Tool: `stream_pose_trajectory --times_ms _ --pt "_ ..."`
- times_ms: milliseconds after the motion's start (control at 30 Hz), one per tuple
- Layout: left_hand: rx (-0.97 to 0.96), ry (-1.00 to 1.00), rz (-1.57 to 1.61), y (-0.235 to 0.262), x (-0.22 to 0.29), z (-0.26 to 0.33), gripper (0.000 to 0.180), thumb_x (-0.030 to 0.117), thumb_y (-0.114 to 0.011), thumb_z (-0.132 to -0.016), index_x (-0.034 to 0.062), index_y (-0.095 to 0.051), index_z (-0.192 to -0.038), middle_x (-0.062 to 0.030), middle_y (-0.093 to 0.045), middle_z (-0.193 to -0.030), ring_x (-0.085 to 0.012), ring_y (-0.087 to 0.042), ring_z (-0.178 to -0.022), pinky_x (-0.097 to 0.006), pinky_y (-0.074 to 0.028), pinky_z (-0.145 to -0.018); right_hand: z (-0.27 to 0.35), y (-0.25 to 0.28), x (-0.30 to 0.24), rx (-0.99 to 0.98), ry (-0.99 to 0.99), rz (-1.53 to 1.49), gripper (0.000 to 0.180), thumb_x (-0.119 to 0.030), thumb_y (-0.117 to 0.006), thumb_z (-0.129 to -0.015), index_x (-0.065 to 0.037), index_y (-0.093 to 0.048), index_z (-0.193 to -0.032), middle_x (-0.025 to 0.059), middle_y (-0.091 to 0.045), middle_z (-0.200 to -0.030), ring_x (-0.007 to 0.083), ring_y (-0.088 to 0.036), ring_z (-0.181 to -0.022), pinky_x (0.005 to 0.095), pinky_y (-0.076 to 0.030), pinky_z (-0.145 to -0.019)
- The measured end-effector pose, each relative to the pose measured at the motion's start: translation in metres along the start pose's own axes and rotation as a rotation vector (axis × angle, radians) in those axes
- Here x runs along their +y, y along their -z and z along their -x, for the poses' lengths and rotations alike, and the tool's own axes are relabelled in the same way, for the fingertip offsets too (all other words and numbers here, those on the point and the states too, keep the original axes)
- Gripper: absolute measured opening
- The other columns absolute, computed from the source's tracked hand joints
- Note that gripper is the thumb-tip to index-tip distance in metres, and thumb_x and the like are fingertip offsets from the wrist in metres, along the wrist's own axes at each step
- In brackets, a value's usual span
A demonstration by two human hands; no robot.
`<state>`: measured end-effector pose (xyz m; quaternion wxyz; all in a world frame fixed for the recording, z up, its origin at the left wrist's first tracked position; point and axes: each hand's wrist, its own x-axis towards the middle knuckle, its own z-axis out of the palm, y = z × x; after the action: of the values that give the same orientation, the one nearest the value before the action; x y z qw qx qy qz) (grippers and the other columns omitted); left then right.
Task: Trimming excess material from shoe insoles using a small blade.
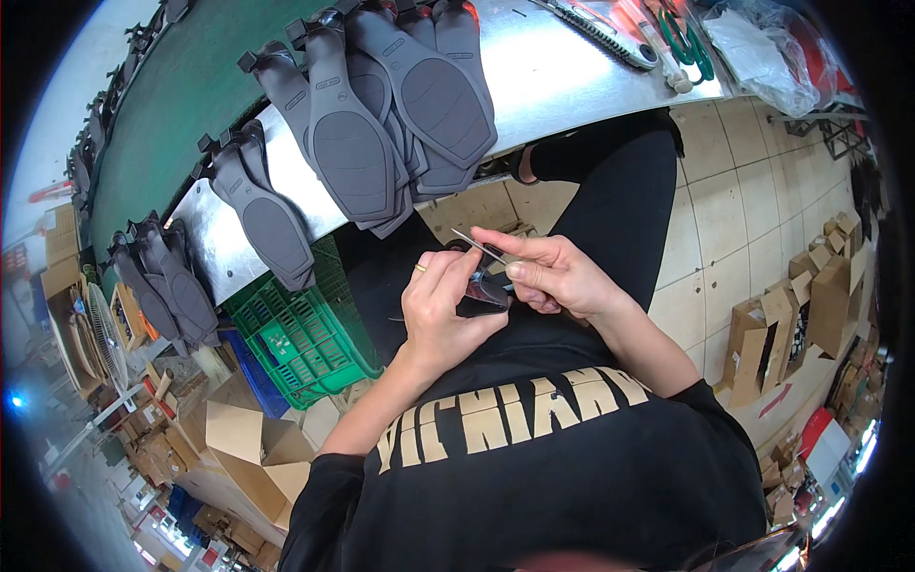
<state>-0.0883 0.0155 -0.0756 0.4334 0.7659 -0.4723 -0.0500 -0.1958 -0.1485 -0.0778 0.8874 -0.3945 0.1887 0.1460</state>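
Head view: the right hand pinches a slim metal tool; the left hand, half-curled, grips a dark glossy shoe part between both hands. Best keep the tool angled off the left hand.

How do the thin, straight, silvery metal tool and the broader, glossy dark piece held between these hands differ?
Colour: the silvery metal tool is pale, while the glossy dark piece looks nearly black.
Shape: the tool is narrow and straight; the piece is wider.
Hold: the tool is pinched in the right hand, while the piece is held by the left hand.
Shared: both are held, close together.
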Motion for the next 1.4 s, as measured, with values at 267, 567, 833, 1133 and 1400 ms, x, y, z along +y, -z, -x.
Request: stream_pose_trajectory --times_ms 267,567,833,1133,1400 --pt "-0.023 0.069 0.038 0.002 0.002 0.0 0.055 0.006 -0.082 -0.049 -0.0051 -0.063 -0.099 -0.0125 -0.062 -0.086 -0.0269 -0.059 -0.076 -0.034 -0.048 -0.067 0.0 -0.001 0.0 -0.013 0.004 0.052 0.052 -0.009 -0.049 -0.099 -0.011 -0.036 -0.149 -0.0071 -0.039 -0.062 0.0023 -0.034 -0.053 0.0177 -0.03 -0.047" --pt "-0.016 0.007 0.036 0.004 -0.005 0.002 0.054 0.008 -0.08 -0.047 -0.005 -0.064 -0.098 -0.012 -0.062 -0.084 -0.0273 -0.059 -0.074 -0.034 -0.049 -0.066 -0.004 -0.002 0.01 -0.021 -0.021 -0.142 0.052 -0.008 -0.052 -0.097 -0.019 -0.042 -0.147 -0.006 -0.044 -0.061 0.0021 -0.034 -0.05 0.0177 -0.03 -0.046" --pt "0.01 -0.01 0.032 0.007 -0.004 -0.007 0.059 0.01 -0.083 -0.05 -0.006 -0.064 -0.104 -0.0127 -0.063 -0.087 -0.0281 -0.061 -0.076 -0.034 -0.05 -0.069 -0.007 0.001 -0.01 -0.095 0.003 -0.209 0.049 -0.013 -0.051 -0.098 -0.011 -0.041 -0.146 -0.003 -0.049 -0.063 0.003 -0.039 -0.047 0.0173 -0.033 -0.044" --pt "0.177 0.424 0.738 0.018 0.011 -0.027 0.075 0.011 -0.077 -0.076 -0.0007 -0.042 -0.141 -0.0095 -0.06 -0.104 -0.0153 -0.06 -0.092 -0.029 -0.048 -0.082 0.002 -0.028 -0.008 0.217 0.382 0.391 0.017 -0.015 -0.073 -0.087 -0.002 -0.064 -0.094 -0.0042 -0.059 -0.071 -0.0018 -0.046 -0.056 0.0173 -0.035 -0.05" --pt "0.027 0.507 0.953 0.029 -0.002 -0.021 0.053 0.022 -0.058 -0.088 -0.0004 -0.047 -0.135 -0.0132 -0.062 -0.106 -0.0178 -0.06 -0.096 -0.031 -0.047 -0.088 0.005 -0.049 -0.004 0.117 0.448 0.426 0.011 -0.004 -0.07 -0.087 0.001 -0.064 -0.094 -0.0028 -0.057 -0.074 0.0 -0.047 -0.059 0.0186 -0.035 -0.052"
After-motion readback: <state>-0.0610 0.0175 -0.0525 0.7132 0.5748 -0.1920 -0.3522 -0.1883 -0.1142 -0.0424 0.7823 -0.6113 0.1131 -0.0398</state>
